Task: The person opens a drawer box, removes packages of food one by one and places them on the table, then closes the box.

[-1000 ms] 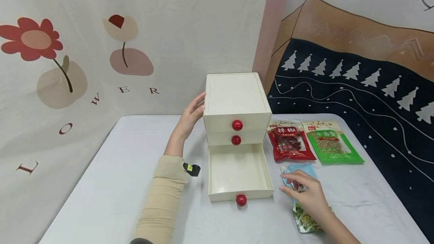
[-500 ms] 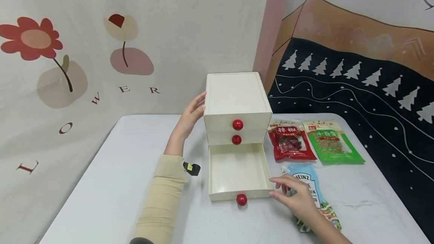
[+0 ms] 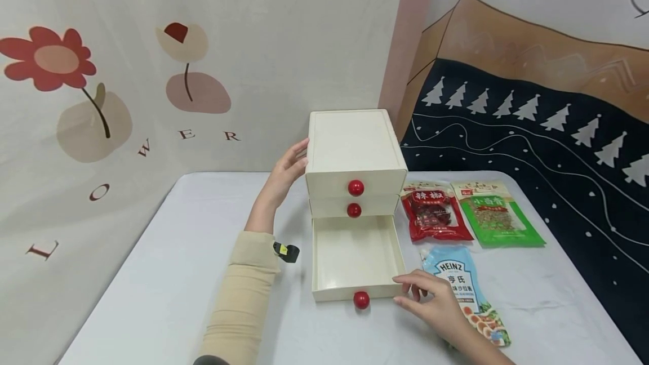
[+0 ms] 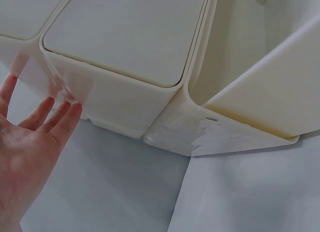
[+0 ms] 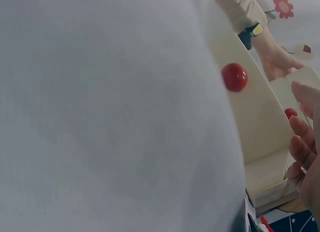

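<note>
A cream three-drawer box (image 3: pixel 355 139) with red knobs stands on the table, its bottom drawer (image 3: pixel 355 255) pulled out with nothing inside. My left hand (image 3: pixel 281 180) rests its fingertips against the box's left side; in the left wrist view its fingers (image 4: pixel 67 119) are spread at the upper drawers' wall. At the front right corner of the bottom drawer is my right hand (image 3: pixel 431 303), thumb and index finger apart, loosely bent, around the level of the rim. Part of a blue Heinz salad dressing pouch (image 3: pixel 463 280) lies hidden under that hand and wrist.
Right of the box lie a red bag of dried chillies (image 3: pixel 435 213) and a green bag of fennel seeds (image 3: pixel 497 216). A white cloth covers the table (image 3: pixel 167 286). Printed curtains (image 3: pixel 284 44) hang behind and to the right.
My right hand has moved left from over the Heinz pouch to the drawer's front right corner, uncovering most of the pouch. The left hand stays on the box's side.
</note>
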The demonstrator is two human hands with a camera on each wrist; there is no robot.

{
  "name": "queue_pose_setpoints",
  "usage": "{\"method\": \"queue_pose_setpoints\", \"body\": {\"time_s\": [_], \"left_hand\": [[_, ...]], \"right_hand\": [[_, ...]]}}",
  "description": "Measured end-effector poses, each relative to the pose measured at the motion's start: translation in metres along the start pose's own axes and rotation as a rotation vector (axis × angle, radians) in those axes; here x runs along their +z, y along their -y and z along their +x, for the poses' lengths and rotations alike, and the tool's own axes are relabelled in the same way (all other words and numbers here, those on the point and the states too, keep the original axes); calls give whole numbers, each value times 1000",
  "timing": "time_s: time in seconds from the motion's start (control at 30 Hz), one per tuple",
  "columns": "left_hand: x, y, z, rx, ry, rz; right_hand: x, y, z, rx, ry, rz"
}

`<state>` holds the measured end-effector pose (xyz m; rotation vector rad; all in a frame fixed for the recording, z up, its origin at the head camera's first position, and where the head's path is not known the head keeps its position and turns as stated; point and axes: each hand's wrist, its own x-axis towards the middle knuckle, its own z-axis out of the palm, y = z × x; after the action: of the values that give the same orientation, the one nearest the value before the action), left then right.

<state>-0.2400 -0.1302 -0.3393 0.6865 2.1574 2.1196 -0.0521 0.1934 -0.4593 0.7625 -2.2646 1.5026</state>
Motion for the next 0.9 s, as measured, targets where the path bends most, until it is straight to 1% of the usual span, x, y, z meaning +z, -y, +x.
{"method": "queue_pose_setpoints", "body": {"time_s": [0.23,0.47,0.57,0.73,0.83,0.9], "left_hand": [[-1,0,-1,-1,9,1],[0,0,-1,1,-2,21],[0,-1,-1,-1,-2,18],[1,-1,-1,-7,-7,17],[1,-1,-1,-6,-8,7],[1,0,0,-4,-8,0]], "right_hand": [[5,3,0,-29,-1,6],[9,18,4,-88,3,52],[11,18,2,-70,12,40],[13,9,-3,-17,37,6],[14,6,-4,-11,52,7],[15,4,-4,-26,61,18]]}}
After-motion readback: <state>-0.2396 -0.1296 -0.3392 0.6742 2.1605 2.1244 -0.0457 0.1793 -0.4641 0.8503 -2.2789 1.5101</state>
